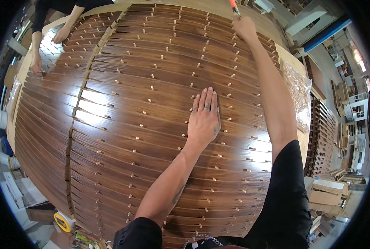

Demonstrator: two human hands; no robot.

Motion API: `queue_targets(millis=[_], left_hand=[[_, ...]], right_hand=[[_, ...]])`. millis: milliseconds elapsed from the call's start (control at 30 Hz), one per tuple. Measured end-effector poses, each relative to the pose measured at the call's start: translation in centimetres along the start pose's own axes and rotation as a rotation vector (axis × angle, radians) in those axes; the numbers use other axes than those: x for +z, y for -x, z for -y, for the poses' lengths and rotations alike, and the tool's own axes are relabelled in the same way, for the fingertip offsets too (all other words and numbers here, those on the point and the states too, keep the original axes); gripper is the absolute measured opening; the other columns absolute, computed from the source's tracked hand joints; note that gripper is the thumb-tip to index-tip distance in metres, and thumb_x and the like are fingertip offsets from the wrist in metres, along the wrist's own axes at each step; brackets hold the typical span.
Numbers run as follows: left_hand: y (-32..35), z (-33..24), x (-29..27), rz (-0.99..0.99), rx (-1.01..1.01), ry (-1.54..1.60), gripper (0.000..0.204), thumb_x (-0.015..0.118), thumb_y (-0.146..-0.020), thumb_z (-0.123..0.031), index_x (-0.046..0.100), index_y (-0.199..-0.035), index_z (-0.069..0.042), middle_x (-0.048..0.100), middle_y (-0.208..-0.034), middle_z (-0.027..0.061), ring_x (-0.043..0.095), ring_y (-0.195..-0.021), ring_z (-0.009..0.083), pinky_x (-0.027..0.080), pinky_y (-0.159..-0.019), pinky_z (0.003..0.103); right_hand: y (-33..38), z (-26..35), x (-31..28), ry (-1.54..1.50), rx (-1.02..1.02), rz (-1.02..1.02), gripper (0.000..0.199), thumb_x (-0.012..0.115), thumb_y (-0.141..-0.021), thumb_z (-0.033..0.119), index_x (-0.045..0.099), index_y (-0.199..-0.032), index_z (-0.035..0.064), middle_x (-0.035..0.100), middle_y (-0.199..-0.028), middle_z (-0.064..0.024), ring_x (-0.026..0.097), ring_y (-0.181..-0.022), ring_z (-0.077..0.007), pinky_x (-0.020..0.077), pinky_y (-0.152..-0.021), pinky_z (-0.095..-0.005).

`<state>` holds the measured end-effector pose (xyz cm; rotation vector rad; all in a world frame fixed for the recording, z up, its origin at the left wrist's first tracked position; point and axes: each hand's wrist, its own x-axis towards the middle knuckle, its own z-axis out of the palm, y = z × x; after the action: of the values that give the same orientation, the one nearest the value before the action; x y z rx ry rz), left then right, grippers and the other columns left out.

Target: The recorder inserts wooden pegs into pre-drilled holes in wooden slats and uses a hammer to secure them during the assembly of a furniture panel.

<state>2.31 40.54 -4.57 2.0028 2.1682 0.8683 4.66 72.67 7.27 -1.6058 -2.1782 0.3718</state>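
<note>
My left hand (204,118) lies flat on the dark brown wooden boards (168,128), fingers together and stretched forward, nothing held. Rows of short pale wooden dowels (152,88) stand up from the boards around it, several close beside its fingers. At the far right, my right hand (245,29) is closed around a tool with a red-orange handle (234,6). The upper end of that tool is cut off by the picture's edge, so its kind cannot be made out.
Another person's hands (62,34) are over the boards at the far left. A clear plastic bag of dowels (297,89) lies along the right edge. Slatted dark boards (322,137) are stacked beyond it. A yellow and white tape roll (63,222) sits at the lower left.
</note>
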Motion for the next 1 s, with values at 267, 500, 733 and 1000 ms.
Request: queue_targets(millis=[267, 500, 733, 1000], left_hand=[[0.0, -0.3, 0.4, 0.024, -0.002, 0.006, 0.049, 0.038, -0.100, -0.021, 0.036, -0.142, 0.005, 0.034, -0.152, 0.0183, 0.030, -0.142, 0.0305, 0.022, -0.119, 0.043], [0.0, -0.3, 0.3, -0.035, 0.027, -0.010, 0.049, 0.041, -0.099, -0.021, 0.039, -0.140, 0.006, 0.036, -0.150, 0.0196, 0.033, -0.140, 0.0317, 0.024, -0.117, 0.043], [0.1, 0.0, 0.7, -0.045, -0.002, 0.036, 0.049, 0.041, -0.099, -0.020, 0.039, -0.140, 0.006, 0.036, -0.150, 0.0198, 0.033, -0.140, 0.0320, 0.024, -0.117, 0.044], [0.0, -0.2, 0.3, -0.050, 0.010, 0.037, 0.049, 0.040, -0.099, -0.020, 0.039, -0.140, 0.007, 0.036, -0.150, 0.0206, 0.032, -0.141, 0.0320, 0.023, -0.118, 0.044]], right_hand=[[-1.7, -0.8, 7.8, 0.098, 0.053, 0.131, 0.045, 0.045, -0.098, 0.034, 0.061, -0.113, -0.0045, 0.067, -0.102, -0.0276, 0.067, -0.096, -0.0414, 0.0540, -0.083, -0.0481], [3.1, 0.5, 4.8, -0.085, 0.052, -0.209, 0.050, 0.044, -0.098, 0.037, 0.063, -0.099, -0.0098, 0.064, -0.094, -0.0364, 0.067, -0.095, -0.0415, 0.0527, -0.082, -0.0520], [3.9, 1.0, 3.0, -0.001, 0.090, 0.220, 0.050, 0.045, -0.098, 0.037, 0.060, -0.101, -0.0100, 0.065, -0.092, -0.0348, 0.067, -0.089, -0.0456, 0.0526, -0.080, -0.0516], [6.3, -1.5, 5.5, 0.152, 0.010, 0.124, 0.049, 0.045, -0.097, 0.041, 0.062, -0.098, -0.0052, 0.064, -0.093, -0.0345, 0.064, -0.094, -0.0482, 0.0519, -0.085, -0.0519]])
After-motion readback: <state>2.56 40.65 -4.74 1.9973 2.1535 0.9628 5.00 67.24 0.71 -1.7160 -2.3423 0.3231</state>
